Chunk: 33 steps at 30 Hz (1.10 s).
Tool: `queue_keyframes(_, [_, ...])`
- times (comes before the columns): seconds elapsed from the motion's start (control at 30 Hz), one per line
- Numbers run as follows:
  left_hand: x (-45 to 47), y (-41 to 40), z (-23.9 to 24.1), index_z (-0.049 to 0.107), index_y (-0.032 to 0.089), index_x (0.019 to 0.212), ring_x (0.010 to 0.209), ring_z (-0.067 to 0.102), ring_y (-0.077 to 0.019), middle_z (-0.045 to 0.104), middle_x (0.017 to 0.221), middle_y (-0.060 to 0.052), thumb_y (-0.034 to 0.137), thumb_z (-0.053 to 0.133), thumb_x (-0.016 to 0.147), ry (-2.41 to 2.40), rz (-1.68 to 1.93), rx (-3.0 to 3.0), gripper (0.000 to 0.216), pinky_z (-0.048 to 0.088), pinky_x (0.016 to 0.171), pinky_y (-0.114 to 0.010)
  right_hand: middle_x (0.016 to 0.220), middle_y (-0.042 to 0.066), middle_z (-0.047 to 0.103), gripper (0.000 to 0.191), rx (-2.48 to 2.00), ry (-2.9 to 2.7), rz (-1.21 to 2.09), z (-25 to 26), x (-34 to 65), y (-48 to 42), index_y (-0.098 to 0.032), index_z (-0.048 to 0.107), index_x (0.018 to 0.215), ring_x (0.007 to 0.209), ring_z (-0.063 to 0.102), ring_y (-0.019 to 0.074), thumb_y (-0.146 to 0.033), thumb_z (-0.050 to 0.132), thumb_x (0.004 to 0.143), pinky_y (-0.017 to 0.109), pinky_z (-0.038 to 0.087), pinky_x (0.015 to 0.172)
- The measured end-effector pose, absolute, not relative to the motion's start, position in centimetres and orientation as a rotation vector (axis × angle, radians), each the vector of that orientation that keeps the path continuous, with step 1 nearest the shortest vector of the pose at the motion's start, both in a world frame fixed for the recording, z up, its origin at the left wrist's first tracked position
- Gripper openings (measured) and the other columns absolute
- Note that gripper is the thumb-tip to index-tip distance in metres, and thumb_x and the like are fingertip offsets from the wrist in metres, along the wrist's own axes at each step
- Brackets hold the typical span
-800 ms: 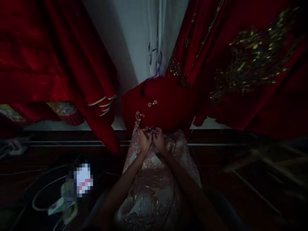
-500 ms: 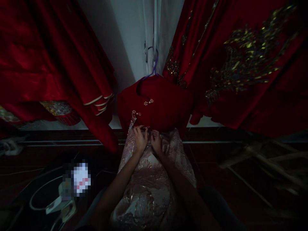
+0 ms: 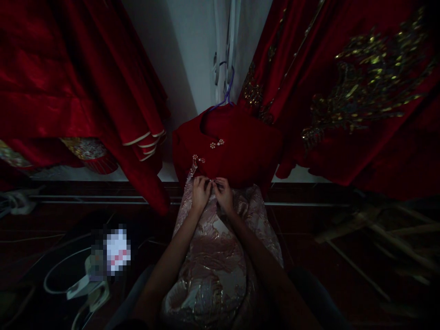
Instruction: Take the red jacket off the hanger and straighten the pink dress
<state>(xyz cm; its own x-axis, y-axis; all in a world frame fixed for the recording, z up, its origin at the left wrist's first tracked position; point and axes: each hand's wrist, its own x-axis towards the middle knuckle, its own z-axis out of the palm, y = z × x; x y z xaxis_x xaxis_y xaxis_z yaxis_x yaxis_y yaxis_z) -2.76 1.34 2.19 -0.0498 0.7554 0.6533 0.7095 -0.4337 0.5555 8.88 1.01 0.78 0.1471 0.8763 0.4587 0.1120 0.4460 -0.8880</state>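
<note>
A: Where are we working?
B: At the front of the dark red, round-necked cloth top (image 3: 247,149). It hangs before us on a thin purple-blue hanger (image 3: 228,94), its lower part meeting the shiny pale pink brocade fabric (image 3: 220,261) spread towards us. Whether the two are joined, we cannot tell.
A: And our hands?
B: Our left hand (image 3: 200,195) and right hand (image 3: 224,196) come together there, fingers curled, tips pinching a small pale detail (image 3: 211,180). It is too dark to say whether that is a bead or a fastener.
A: So which step are we in?
B: Close fingertip work on that one spot, we judge. A white flower-shaped beaded ornament (image 3: 217,144) sits above it, near the neckline, and a longer pale beaded ornament (image 3: 195,164) lies just beside our left hand.
A: What does the next move call for?
B: A light, precise pinch from both hands, we think, with the cloth neither tugged nor twisted. In this dimness, we could easily snag the longer ornament.
</note>
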Motion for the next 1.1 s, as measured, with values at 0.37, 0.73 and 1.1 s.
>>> queue_keyframes(0.37, [-2.4, 0.8, 1.7, 0.065, 0.020, 0.090, 0.083, 0.060, -0.0168, 0.066, 0.087, -0.004, 0.031, 0.054, 0.088, 1.554, 1.741, 1.962, 0.015, 0.046, 0.080, -0.031, 0.101, 0.006, 0.066, 0.019, -1.035, -1.480, 0.490, 2.8, 9.3, 0.9, -0.020, 0.062, 0.101, 0.094, 0.061, 0.0171, -0.030, 0.050, 0.089, 0.032, 0.047, 0.088])
queue_keyframes(0.73, [-2.9, 0.5, 1.5, 0.065, 0.017, 0.095, 0.085, 0.061, -0.0190, 0.066, 0.090, -0.007, 0.029, 0.048, 0.091, 1.716, 1.691, 1.955, 0.021, 0.047, 0.080, -0.033, 0.099, 0.008, 0.067, 0.024, -1.034, -1.308, 0.755, 3.3, 7.6, 0.3, -0.018, 0.060, 0.098, 0.089, 0.063, 0.0171, -0.038, 0.057, 0.083, 0.032, 0.052, 0.083])
queue_keyframes(1.1, [-3.0, -1.1, 3.9, 0.066, 0.020, 0.098, 0.086, 0.065, -0.0218, 0.069, 0.095, -0.007, 0.018, 0.056, 0.079, 1.712, 1.552, 1.917, 0.021, 0.050, 0.080, -0.036, 0.090, 0.004, 0.059, 0.026, -1.090, -1.117, 0.814, 3.2, 5.9, 0.5, -0.020, 0.049, 0.090, 0.081, 0.059, 0.0154, -0.033, 0.061, 0.071, 0.029, 0.050, 0.077])
